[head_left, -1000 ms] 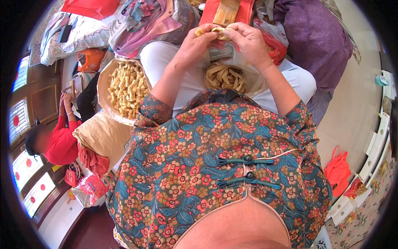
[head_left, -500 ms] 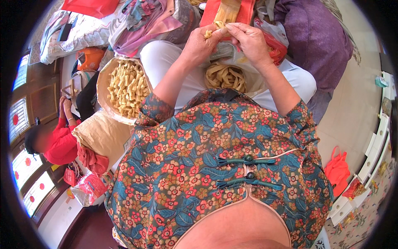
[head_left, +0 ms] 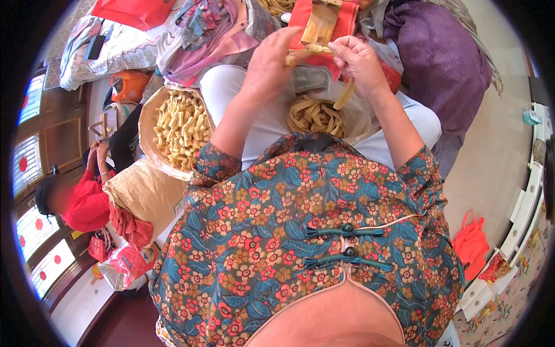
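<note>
Pinched in the fingers of my right hand [head_left: 359, 63] is a pale yellow bean-curd-like strip [head_left: 317, 50]. It has a knot near its left part, and a loose tail [head_left: 345, 95] hangs below the hand. My left hand [head_left: 267, 68], smeared by motion, is raised just left of the knot. Its fingers look stretched out and its thumb apart, close to the strip's left end; whether they touch is unclear. Below my hands, a lined bag between my legs holds loose flat strips [head_left: 315, 115]. Many short knotted pieces [head_left: 180, 128] fill a round container [head_left: 148, 118] by my left knee.
Ahead lies a wooden piece [head_left: 321, 26] on red cloth [head_left: 348, 23]. Purple fabric [head_left: 436, 52] bulges at the right, and folded clothes [head_left: 211, 34] lie at the left. A person in red [head_left: 87, 202] sits far left behind a brown paper sack [head_left: 147, 194].
My hands were together at the strip; the left has pulled away to the left and up, blurred. The right keeps hold of the strip, and more of the knot and tail now shows.
</note>
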`<state>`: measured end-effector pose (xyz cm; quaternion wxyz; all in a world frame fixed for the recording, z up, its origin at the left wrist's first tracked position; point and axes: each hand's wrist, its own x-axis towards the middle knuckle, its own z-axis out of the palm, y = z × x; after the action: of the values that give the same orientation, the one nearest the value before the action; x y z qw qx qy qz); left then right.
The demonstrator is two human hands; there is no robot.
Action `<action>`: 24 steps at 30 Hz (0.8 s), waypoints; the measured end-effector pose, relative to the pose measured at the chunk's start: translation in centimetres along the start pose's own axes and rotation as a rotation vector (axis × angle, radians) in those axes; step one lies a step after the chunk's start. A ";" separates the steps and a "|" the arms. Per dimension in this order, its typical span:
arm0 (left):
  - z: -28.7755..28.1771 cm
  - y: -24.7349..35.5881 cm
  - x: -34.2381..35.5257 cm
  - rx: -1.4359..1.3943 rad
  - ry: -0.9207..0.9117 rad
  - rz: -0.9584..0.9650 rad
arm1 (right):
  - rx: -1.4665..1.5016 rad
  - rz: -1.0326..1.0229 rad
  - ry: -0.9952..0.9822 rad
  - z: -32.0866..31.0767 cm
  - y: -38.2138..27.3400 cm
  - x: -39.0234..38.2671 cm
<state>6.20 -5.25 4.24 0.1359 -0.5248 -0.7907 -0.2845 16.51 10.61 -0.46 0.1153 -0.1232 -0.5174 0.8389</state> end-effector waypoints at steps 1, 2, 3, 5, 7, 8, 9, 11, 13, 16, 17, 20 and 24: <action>-0.3 0.8 0.1 -0.093 -0.160 0.006 | -0.011 0.036 0.002 0.2 0.2 -0.1; 0.1 0.9 -0.5 -0.048 -0.269 0.037 | -0.012 0.068 -0.004 0.6 0.5 -0.2; 0.4 1.0 -1.0 -0.025 -0.333 -0.014 | -0.012 0.101 -0.016 1.1 0.8 -0.2; 1.0 0.9 -1.9 0.058 -0.412 -0.079 | -0.078 0.164 -0.013 2.0 1.1 -0.7; 1.5 -0.2 -2.1 0.113 -0.362 -0.048 | -0.156 0.253 -0.067 2.1 1.6 -0.9; 1.7 -0.8 -2.5 0.135 -0.343 -0.036 | -0.182 0.286 -0.099 1.9 1.9 -1.2; 1.9 -1.6 -2.5 0.165 -0.353 0.014 | -0.184 0.248 -0.110 1.9 2.0 -1.1; 2.3 -3.1 -2.2 0.161 -0.271 0.106 | -0.186 0.173 -0.132 2.1 2.1 -1.0; 2.7 -4.4 -2.0 0.172 -0.188 0.206 | -0.173 0.102 -0.109 3.1 2.1 -1.2; 3.1 -6.0 -1.7 0.240 -0.193 0.191 | -0.243 0.012 -0.072 4.1 1.8 -1.2; 3.1 -6.1 -1.2 0.254 -0.202 0.192 | -0.253 -0.005 -0.059 4.2 1.6 -1.2; 3.5 -5.5 -0.2 0.180 -0.252 0.070 | -0.331 -0.073 0.019 3.6 0.3 -1.0; 4.1 -4.2 1.4 -1.064 -0.403 -0.680 | -0.498 -0.135 0.172 0.4 0.6 1.7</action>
<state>2.11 -3.00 0.42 -0.3897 -0.2846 -0.6738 -0.5596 14.79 10.57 -0.98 0.1806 -0.1840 -0.7032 0.6626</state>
